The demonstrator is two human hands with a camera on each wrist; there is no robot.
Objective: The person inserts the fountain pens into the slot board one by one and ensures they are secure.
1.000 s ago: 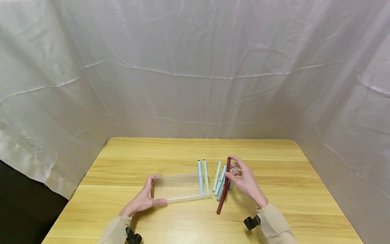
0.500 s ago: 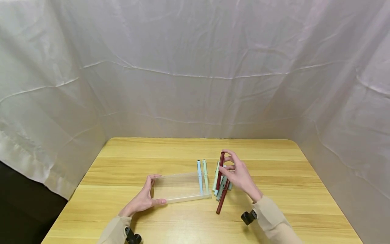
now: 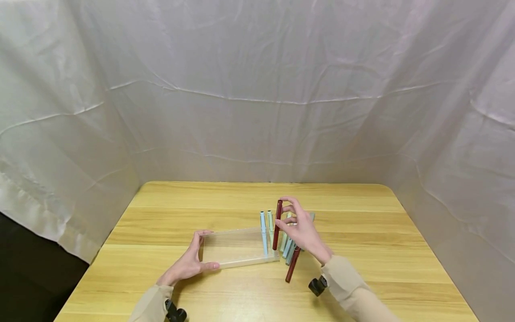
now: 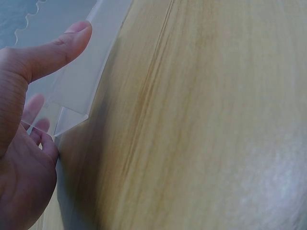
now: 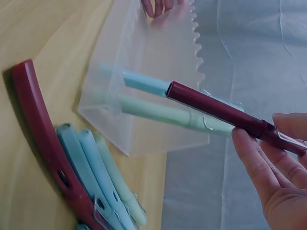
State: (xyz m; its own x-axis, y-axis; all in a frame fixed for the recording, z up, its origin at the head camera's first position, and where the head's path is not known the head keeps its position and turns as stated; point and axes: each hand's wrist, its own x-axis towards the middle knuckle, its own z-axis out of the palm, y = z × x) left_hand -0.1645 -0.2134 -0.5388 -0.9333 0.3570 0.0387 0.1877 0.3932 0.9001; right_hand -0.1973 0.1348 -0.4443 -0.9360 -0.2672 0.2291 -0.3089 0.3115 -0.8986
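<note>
My left hand [image 3: 188, 266] grips the left end of a clear plastic pen rack [image 3: 231, 248], thumb on its front side, fingers behind. Notches run along one edge of the rack, seen in the right wrist view. A light blue pen [image 3: 263, 230] and a pale green pen [image 5: 158, 112] lie across its right end. My right hand [image 3: 302, 231] pinches a dark red pen [image 5: 211, 108] near its clip end, raised over the rack's right end and overlapping the green pen in the head view. The red pen's barrel end points toward the rack.
Right of the rack several pens lie in a loose bunch on the wooden table [image 3: 362, 241]: another dark red pen [image 3: 293, 267], a teal pen [image 5: 79, 163], a light blue pen [image 5: 104, 165] and a pale green pen [image 5: 119, 179]. Pale curtains [image 3: 257, 134] surround the table's back and sides.
My right hand has lifted the dark red pen off the bunch and carried it left to the rack's right end. The left hand and rack have stayed put.
</note>
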